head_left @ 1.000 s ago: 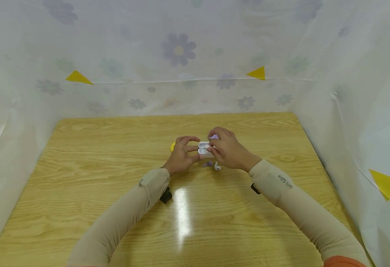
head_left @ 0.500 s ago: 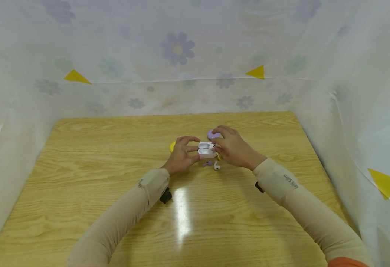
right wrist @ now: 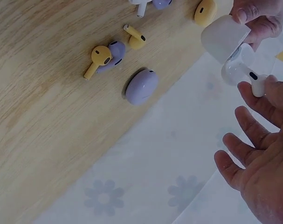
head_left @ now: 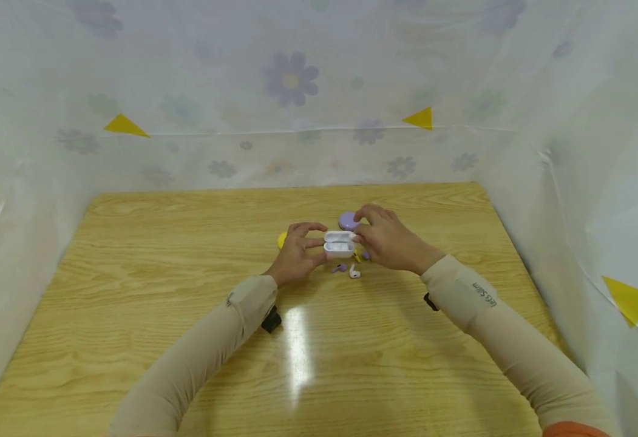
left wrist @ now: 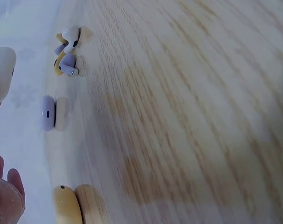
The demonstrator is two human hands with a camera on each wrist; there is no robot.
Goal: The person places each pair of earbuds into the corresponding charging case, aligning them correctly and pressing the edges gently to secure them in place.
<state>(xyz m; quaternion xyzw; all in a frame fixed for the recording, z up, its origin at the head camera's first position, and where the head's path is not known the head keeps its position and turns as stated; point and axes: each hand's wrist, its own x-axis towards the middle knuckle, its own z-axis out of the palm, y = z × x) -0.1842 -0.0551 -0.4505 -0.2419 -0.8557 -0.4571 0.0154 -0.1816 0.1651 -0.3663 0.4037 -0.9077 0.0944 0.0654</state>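
Note:
My left hand [head_left: 295,255] grips a white earbud case [head_left: 339,247] by its left end, its lid raised. The right wrist view shows the thumb resting against the case. Beside the case's right end, my right hand [head_left: 388,240] pinches a white earbud [right wrist: 257,85] between thumb and index finger; the other fingers are spread. In the right wrist view this earbud's stem reaches toward the raised lid. On the table near the case lie another white earbud [head_left: 354,272], a purple earbud [head_left: 339,267] and yellow earbuds [right wrist: 100,55], one overlapping a second purple earbud [right wrist: 116,48].
A purple earbud case [head_left: 347,220] sits shut on the wooden table [head_left: 215,364] behind the white one. Left of it is a yellow case [left wrist: 66,205], partly behind my left hand in the head view. Patterned sheeting [head_left: 291,145] walls the table's back and sides.
My right hand has drawn back to the right from over the white case with the white earbud, uncovering the case and more of the purple case. My left hand stays in place.

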